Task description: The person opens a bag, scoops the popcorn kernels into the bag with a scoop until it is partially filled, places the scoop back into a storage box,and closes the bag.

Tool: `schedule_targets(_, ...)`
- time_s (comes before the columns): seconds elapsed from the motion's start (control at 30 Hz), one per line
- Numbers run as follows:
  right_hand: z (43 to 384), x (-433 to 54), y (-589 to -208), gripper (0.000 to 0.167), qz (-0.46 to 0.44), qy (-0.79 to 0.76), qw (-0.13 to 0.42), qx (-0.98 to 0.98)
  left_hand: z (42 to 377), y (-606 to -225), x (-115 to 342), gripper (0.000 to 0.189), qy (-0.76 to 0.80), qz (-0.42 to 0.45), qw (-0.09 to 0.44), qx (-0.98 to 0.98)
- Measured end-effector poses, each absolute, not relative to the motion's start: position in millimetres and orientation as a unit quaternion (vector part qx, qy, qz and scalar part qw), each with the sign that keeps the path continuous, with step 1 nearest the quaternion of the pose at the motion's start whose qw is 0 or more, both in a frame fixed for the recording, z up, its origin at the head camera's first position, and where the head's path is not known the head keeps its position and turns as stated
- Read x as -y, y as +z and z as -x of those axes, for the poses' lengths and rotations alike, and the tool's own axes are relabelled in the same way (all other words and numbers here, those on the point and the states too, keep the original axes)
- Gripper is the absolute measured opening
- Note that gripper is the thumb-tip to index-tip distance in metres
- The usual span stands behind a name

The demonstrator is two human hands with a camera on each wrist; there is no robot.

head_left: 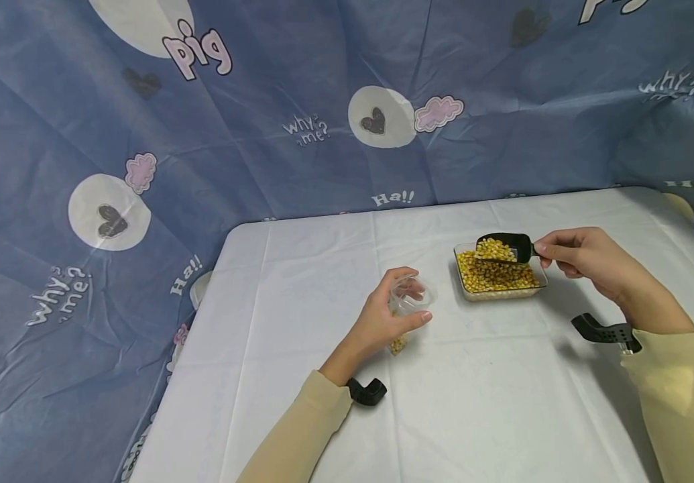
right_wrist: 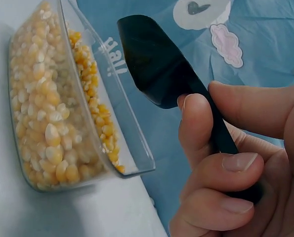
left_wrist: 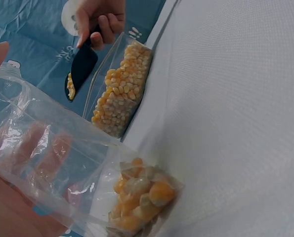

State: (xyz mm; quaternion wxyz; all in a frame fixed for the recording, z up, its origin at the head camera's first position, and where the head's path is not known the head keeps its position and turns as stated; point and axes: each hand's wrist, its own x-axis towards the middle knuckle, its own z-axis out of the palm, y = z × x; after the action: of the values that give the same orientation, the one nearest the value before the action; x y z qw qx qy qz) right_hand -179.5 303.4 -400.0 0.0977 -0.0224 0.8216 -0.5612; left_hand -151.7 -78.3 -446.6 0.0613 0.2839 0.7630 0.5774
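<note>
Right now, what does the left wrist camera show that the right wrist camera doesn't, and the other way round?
Only the left wrist view shows the left hand holding a clear plastic bag, the bagged kernels, and the scooped kernels at the edge of the black scoop.

Only the right wrist view shows the dark heart printed on the blue backdrop.

Both show the right hand gripping that scoop, the clear container of corn, the white tablecloth and part of the backdrop.

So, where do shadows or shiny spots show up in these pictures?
Head view: the right arm casts a soft shadow on the table; left wrist view: small bright glints dot the clear bag; right wrist view: a faint shadow lies by the box, and the scoop is so dark that little surface detail shows.
</note>
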Motion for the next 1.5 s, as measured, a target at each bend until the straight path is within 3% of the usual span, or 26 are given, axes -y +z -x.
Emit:
schedule_targets(0.47,173.5,-290.7,-386.0,0.038,0.043,-0.564,0.089,-0.82,151.2,-447.1,77.6,0.069,0.579,-0.28,0.059,-0.763)
schedule_targets(0.83,169.0,-277.6,-382.3,0.026,0.071,-0.582,0.086,-0.806,151.2,-448.8,77.3,0.071,0.572,-0.284,0.063,-0.767)
schedule_targets(1.5,156.6,-256.2,-366.2,0.022,0.143,-0.588,0.136,-0.785,150.0,-450.4,75.5,0.074,0.567,-0.294,0.068,-0.766)
